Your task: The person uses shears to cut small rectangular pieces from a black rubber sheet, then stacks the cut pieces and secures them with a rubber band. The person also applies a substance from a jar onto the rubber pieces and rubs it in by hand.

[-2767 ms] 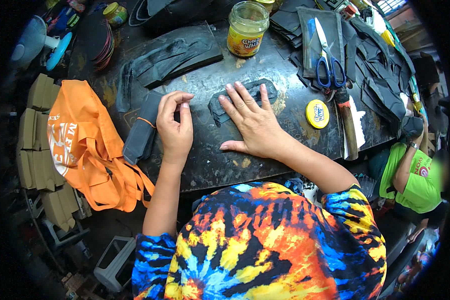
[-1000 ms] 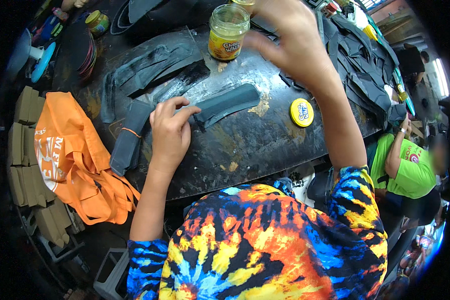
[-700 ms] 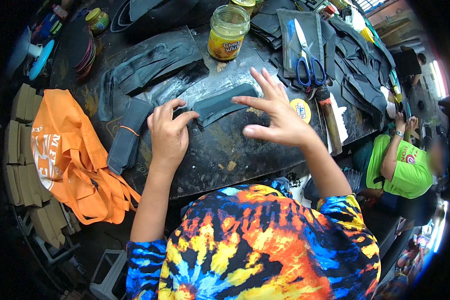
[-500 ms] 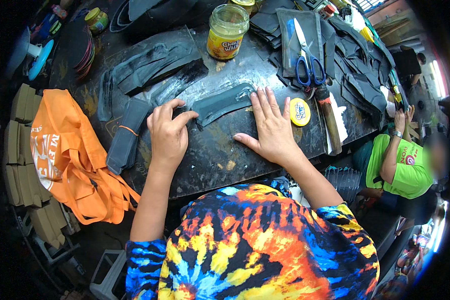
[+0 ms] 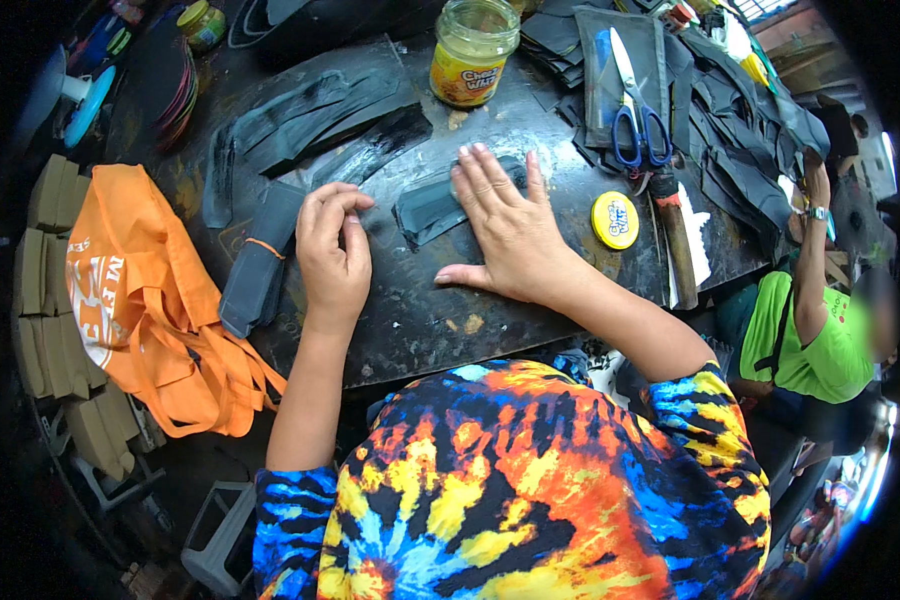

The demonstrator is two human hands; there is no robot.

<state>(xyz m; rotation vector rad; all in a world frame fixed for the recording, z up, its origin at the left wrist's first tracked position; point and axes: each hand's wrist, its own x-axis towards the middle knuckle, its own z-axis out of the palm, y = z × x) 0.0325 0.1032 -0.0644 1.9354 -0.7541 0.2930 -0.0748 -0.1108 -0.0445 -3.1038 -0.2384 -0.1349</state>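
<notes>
A dark grey, curved flat piece [image 5: 428, 212] lies on the black tabletop, its surface looking coated. My right hand [image 5: 510, 228] rests flat across its right part, fingers stretched and thumb out to the side, hiding that portion. My left hand [image 5: 332, 258] hovers just left of the piece, loosely curled, with a gap between thumb and forefinger and nothing visible in it. Beyond my hands, a dark smeared sheet [image 5: 310, 110] lies near a glossy black strip [image 5: 385, 150]. Left of my left hand is a banded bundle of dark pieces [image 5: 255, 275].
A glass jar [image 5: 473, 60] stands behind my right hand; its yellow lid [image 5: 615, 220] lies to the right. Scissors [image 5: 635, 110], a wooden-handled tool [image 5: 678, 250] and stacked black pieces [image 5: 735, 170] occupy the right side. An orange bag [image 5: 145, 290] hangs at left. A person in green [image 5: 810, 340] sits at right.
My right hand has slid left over the grey piece, covering more of it. My left hand has drawn back from the piece's left end, its fingers more curled. The view has shifted slightly.
</notes>
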